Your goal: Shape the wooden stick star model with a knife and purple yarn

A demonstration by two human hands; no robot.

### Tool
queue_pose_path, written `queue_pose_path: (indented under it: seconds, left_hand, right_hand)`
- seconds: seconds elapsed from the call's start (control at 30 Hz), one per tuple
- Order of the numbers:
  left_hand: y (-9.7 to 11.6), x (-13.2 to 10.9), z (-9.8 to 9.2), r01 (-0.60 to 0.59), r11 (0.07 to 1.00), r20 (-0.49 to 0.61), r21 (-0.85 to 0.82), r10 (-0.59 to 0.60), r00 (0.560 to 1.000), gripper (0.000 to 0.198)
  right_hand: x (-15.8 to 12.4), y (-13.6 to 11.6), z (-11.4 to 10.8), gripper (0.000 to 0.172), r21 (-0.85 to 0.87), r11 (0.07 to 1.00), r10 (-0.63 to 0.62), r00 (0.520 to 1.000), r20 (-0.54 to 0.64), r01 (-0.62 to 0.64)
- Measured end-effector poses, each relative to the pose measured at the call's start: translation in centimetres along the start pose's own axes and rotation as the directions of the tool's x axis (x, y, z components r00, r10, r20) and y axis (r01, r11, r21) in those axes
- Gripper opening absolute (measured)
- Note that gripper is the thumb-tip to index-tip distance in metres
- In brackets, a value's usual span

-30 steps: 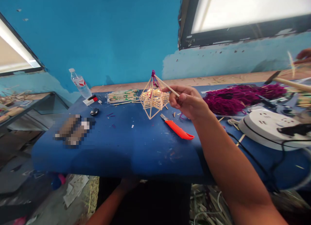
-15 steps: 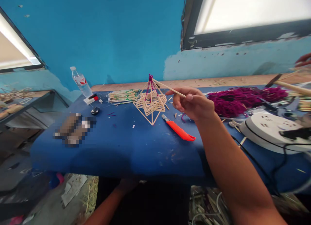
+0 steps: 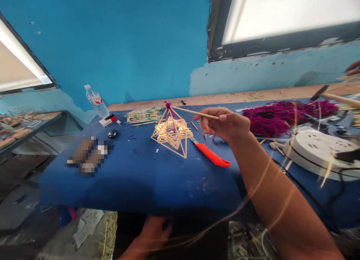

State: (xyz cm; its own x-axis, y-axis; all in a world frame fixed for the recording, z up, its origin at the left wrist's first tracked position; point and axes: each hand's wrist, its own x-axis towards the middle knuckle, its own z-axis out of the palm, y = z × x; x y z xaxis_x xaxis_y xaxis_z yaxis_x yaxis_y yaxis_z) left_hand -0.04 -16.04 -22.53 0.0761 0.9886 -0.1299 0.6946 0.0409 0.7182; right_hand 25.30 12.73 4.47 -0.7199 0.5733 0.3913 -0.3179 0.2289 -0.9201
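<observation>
My right hand (image 3: 226, 123) is closed around one end of a thin wooden stick (image 3: 194, 112), held level above the table. From its far end hangs a small lantern (image 3: 173, 134) of stacked bamboo sticks, tied at the top with purple yarn (image 3: 168, 106). A warm yellow glow shows inside the lantern, and its frame is tilted. Below the table edge, near my lap, my left hand (image 3: 156, 232) looks curled by a small dark item that I cannot make out. An orange utility knife (image 3: 212, 154) lies on the table under my right hand.
On the blue tabletop (image 3: 135, 189) are a bundle of sticks (image 3: 144, 115), a mouse-like black object (image 3: 112, 133) and a water bottle (image 3: 97, 102). Purple yarn (image 3: 267, 119) and a white round device (image 3: 315, 151) with cables lie right. Another person's hand (image 3: 353, 68) shows at far right.
The lantern now glows; before it was unlit. It has turned and swung slightly lower and left under the stick. My left hand has come further into view below the table edge.
</observation>
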Motion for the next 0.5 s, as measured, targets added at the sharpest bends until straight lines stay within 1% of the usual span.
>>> queue_pose_path:
  seconds: [0.1, 0.13, 0.17, 0.2, 0.23, 0.27, 0.3, 0.37, 0.43, 0.5]
  left_hand:
    - [2.2, -2.1, -1.4, -0.013, 1.0, 0.054, -0.022, 0.014, 0.998, 0.036]
    - [3.0, -2.7, -2.1, -0.018, 0.999, 0.022, -0.05, 0.019, 1.0, 0.033]
    - [3.7, -3.2, -3.1, -0.088, 0.993, 0.004, -0.074, 0.089, 0.996, 0.029]
    - [4.5, -3.7, -4.2, -0.22, 0.971, -0.01, -0.097, 0.22, 0.975, 0.025]
    - [5.4, -4.0, -5.4, -0.352, 0.927, -0.044, -0.128, 0.35, 0.936, 0.021]
    - [6.3, -4.2, -6.9, -0.411, 0.9, -0.063, -0.147, 0.406, 0.912, 0.019]
    - [7.3, -4.3, -8.5, -0.438, 0.888, -0.09, -0.138, 0.429, 0.899, 0.017]
    - [9.4, -3.7, -12.1, -0.516, 0.853, -0.138, -0.078, 0.504, 0.853, 0.013]
    - [11.3, -2.1, -15.9, -0.602, 0.797, -0.218, -0.051, 0.579, 0.786, 0.015]
    - [12.7, 0.8, -19.3, -0.581, 0.814, -0.316, 0.014, 0.555, 0.77, 0.018]
  right_hand:
    - [-0.1, 0.1, -0.4, 0.052, 0.01, 1.0, 0.019, 0.999, 0.028, -0.019]
    - [-0.2, 0.0, -0.6, 0.052, 0.009, 1.0, 0.028, 0.999, 0.028, -0.028]
    - [-0.2, 0.0, -0.7, 0.052, 0.007, 0.999, 0.035, 0.999, 0.028, -0.036]
    - [-0.3, -0.1, -0.9, 0.05, 0.006, 0.999, 0.039, 0.999, 0.028, -0.039]
    - [-0.3, -0.2, -1.0, 0.049, 0.007, 0.999, 0.038, 0.999, 0.033, -0.038]
    - [-0.4, -0.2, -1.2, 0.047, 0.009, 0.999, 0.037, 0.998, 0.044, -0.038]
    - [-0.4, -0.2, -1.3, 0.046, 0.014, 0.999, 0.036, 0.997, 0.061, -0.037]
    - [-0.5, -0.1, -1.6, 0.045, 0.032, 0.999, 0.02, 0.996, 0.092, -0.023]
    - [-0.5, 0.1, -1.8, 0.045, 0.045, 0.999, 0.0, 0.995, 0.102, -0.005]
    - [-0.5, 0.3, -1.9, 0.046, 0.044, 0.999, -0.015, 0.994, 0.105, 0.01]
